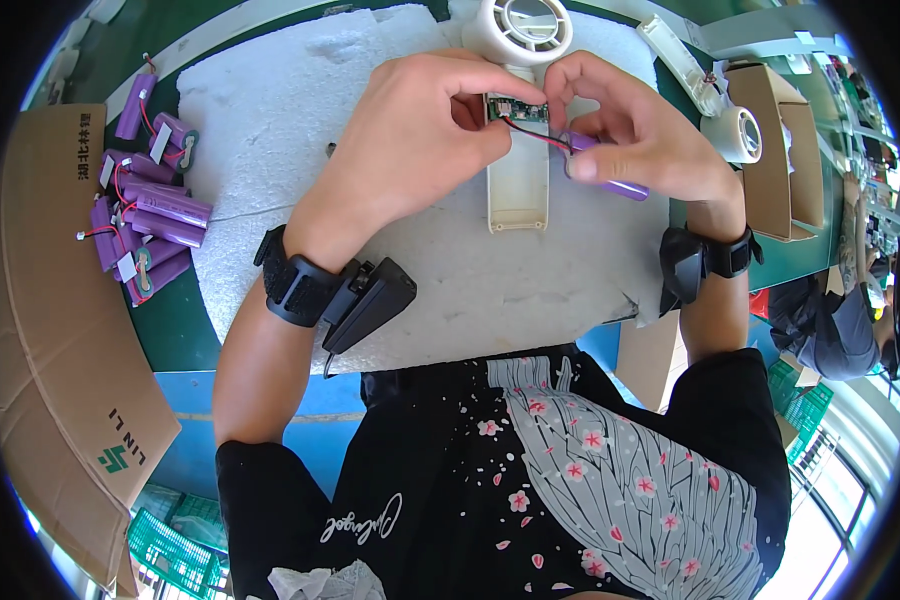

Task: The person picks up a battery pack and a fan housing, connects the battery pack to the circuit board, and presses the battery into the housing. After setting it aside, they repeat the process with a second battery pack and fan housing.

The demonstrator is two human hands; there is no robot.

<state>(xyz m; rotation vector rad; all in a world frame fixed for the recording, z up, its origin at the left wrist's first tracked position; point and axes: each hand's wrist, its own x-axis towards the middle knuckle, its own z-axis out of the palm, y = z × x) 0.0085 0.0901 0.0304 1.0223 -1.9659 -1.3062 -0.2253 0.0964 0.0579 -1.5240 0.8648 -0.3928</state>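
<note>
The left hand (415,130) reaches over the cream plastic fan casing (518,195) with a round grilled head (528,28); its thumb and forefinger are bent, tips narrowly apart, about the small green circuit board (530,111) set in the casing. Whether those tips pinch anything cannot be told. The right hand (655,150) holds a purple cylindrical battery cell (625,187), its thumb pressed on the near end, its forefinger arched beside the board.

The thin red and black leads (542,136) cross from between the left fingertips to the cell. The cell is held close to the casing, presumably so that the leads stay slack; the casing lies open side up, which leaves the board within reach. The white foam sheet (410,305) beneath both hands probably cushions the parts. Well left of the left fingers lies a pile of purple cells (170,205), leads attached; beyond the right fingers lies a second cream fan (738,135).

Markings: the brown cardboard panel (50,300), far left of the fingers, bears dark characters and a green emblem with lettering. Some piled cells carry white tags; any print there is too small to read.
</note>
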